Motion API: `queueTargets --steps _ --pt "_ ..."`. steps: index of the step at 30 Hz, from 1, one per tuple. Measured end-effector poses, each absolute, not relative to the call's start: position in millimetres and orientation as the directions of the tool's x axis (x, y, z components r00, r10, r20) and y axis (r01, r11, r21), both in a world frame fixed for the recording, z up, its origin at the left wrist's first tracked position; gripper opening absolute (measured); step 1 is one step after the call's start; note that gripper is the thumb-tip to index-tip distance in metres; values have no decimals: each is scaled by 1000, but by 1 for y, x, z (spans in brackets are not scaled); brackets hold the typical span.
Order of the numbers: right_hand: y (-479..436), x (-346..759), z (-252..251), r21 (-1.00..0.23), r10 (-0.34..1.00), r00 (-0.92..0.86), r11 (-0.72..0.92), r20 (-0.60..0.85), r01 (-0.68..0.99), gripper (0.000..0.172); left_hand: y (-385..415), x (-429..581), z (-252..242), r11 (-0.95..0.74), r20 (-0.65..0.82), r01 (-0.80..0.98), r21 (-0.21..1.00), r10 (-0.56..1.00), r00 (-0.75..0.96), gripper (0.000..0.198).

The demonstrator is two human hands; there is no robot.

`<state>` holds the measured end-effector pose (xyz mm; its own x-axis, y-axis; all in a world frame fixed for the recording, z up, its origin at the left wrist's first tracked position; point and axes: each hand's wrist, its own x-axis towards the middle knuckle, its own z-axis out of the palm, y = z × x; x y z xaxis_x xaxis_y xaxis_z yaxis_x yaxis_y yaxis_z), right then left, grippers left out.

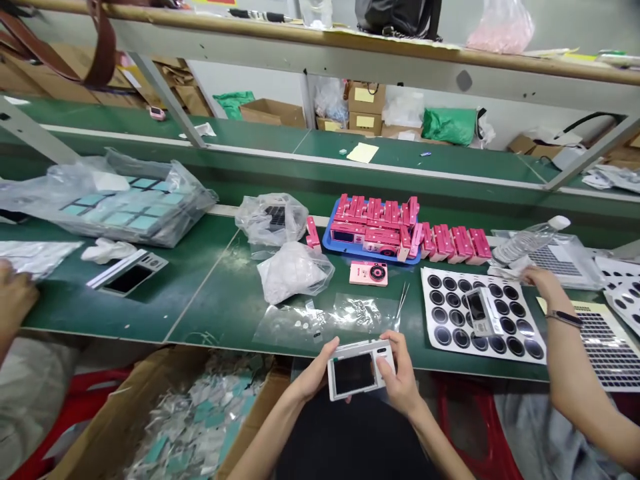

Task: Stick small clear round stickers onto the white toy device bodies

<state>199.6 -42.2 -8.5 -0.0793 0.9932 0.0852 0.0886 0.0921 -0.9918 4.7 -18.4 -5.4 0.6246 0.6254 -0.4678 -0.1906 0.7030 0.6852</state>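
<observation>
A white camera (354, 373) with a dark screen facing up is held between both hands over the table's front edge. My left hand (316, 371) grips its left end, while my right hand (399, 379) holds the right end, thumb on the back beside the screen. Beyond them lie clear plastic film (357, 312) and metal tweezers (401, 305). A pink camera (369, 273) rests further back, in front of a blue tray (327, 241) full of pink cameras (373, 213). More pink cameras (457, 243) stand in a row right of the tray.
Round black stickers on a sheet (443, 339) lie at right under a white camera (483, 312), near another person's arm (575, 353). A person's hand (15, 297) is at far left. Plastic bags (295, 270) and a bottle (530, 240) stand on the table. A scrap box (115, 413) sits below.
</observation>
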Motion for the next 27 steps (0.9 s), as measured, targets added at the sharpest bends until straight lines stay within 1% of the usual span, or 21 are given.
queueTargets --steps 3,6,9,12,16,19,22,25,27 --pt "-38 204 -8 -988 994 -96 72 59 137 31 -13 9 -10 714 -506 -185 676 631 588 83" --pt "-36 207 -6 -981 988 -152 53 24 187 35 -7 6 -14 718 -519 -183 672 632 575 80" --pt "-35 206 -4 -980 983 -182 24 -12 197 36 -1 4 -14 722 -514 -176 669 621 592 78" --pt "-36 203 -6 -979 984 -171 -10 -45 202 35 1 4 -14 744 -525 -168 647 594 610 77" --pt "-43 199 -14 -982 997 -70 29 17 185 37 1 6 -13 752 -542 -163 639 590 598 77" --pt "-48 198 -20 -983 998 -9 64 63 172 33 0 8 -13 751 -539 -155 642 586 605 78" --pt "-51 199 -22 -981 997 4 78 80 179 31 -2 9 -14 740 -535 -163 652 602 593 76" --pt "-51 201 -20 -973 995 -31 99 95 209 32 -3 9 -15 738 -525 -161 656 599 605 75" --pt "-50 203 -20 -969 994 -54 110 100 222 30 -4 9 -13 734 -502 -158 661 589 634 73"
